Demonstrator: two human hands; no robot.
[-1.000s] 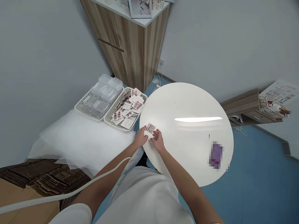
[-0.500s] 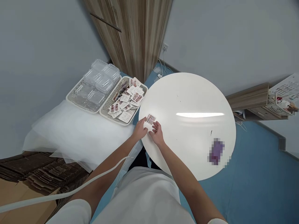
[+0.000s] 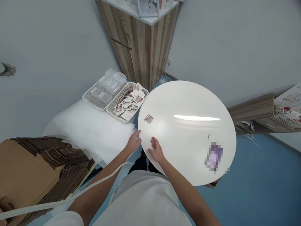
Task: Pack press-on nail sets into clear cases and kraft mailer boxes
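A small card of reddish-brown press-on nails (image 3: 149, 119) lies flat near the left edge of the round white table (image 3: 188, 100). My left hand (image 3: 134, 142) is at the table's left rim, fingers apart, holding nothing. Over the near left part of the tabletop is my right hand (image 3: 157, 150), also open, its fingers loosely spread. Both hands are closer to me than the card and do not touch it. Beyond my left hand, a white basket (image 3: 110, 108) holds many similar cards (image 3: 129, 105), some face up and some turned over.
Another basket (image 3: 92, 103) holds clear plastic boxes (image 3: 108, 84). White foam sheets (image 3: 87, 125) lie beside flattened cardboard (image 3: 30, 175) on the left. A blurred purple object (image 3: 213, 156) rests at the table's right. A pale cable (image 3: 94, 181) crosses my left arm.
Both hands have let go of the nail card and drawn back toward me, moving apart. The card now lies on the table. My view has tilted upward, showing the cabinet top.
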